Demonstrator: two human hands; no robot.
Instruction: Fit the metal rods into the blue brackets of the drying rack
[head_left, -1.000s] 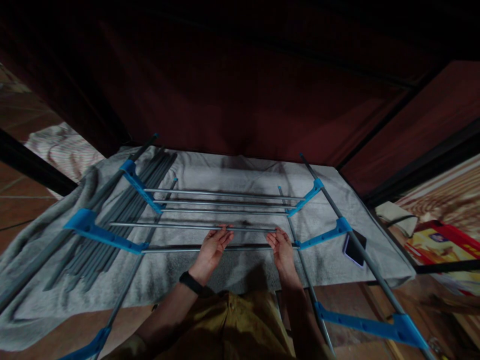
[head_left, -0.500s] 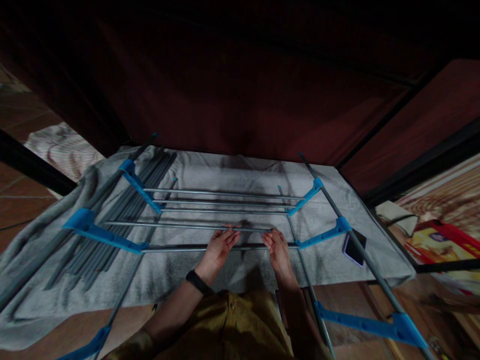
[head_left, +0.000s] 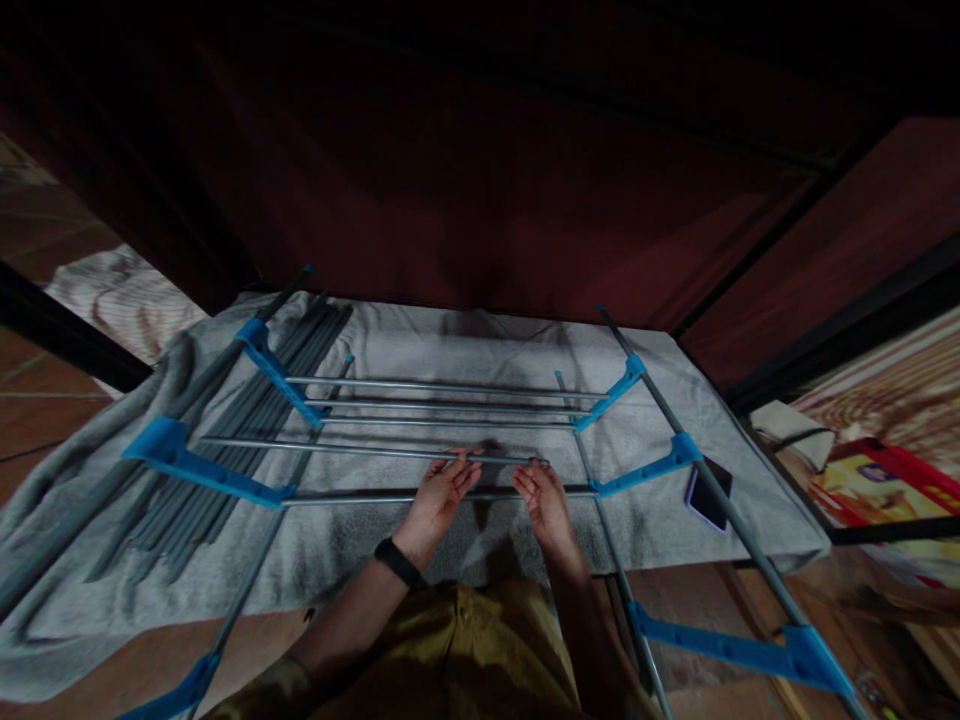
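A thin grey metal rod (head_left: 330, 449) runs crosswise above the rack frame, its left end over the left blue bracket (head_left: 210, 470). Near its right end my right hand (head_left: 544, 497) pinches it. My left hand (head_left: 442, 490) grips it closer to its middle, a dark band on the wrist. Below both hands a crossbar (head_left: 337, 499) joins the left bracket to the right blue bracket (head_left: 649, 468). Farther back, several thin rods (head_left: 450, 406) span another pair of blue brackets. Long side poles (head_left: 675, 410) carry the brackets.
Several loose grey tubes (head_left: 187, 505) lie bundled at left on the grey cloth (head_left: 465, 345). A phone (head_left: 709, 495) rests beside the right pole. Lower brackets (head_left: 727, 645) hang past the cloth's near edge. A dark red panel (head_left: 465, 200) stands behind. At right is a red and yellow package (head_left: 885, 490).
The held rod has shifted slightly left, its left end farther over the bracket. My right hand has moved left with it, closer to my left hand.
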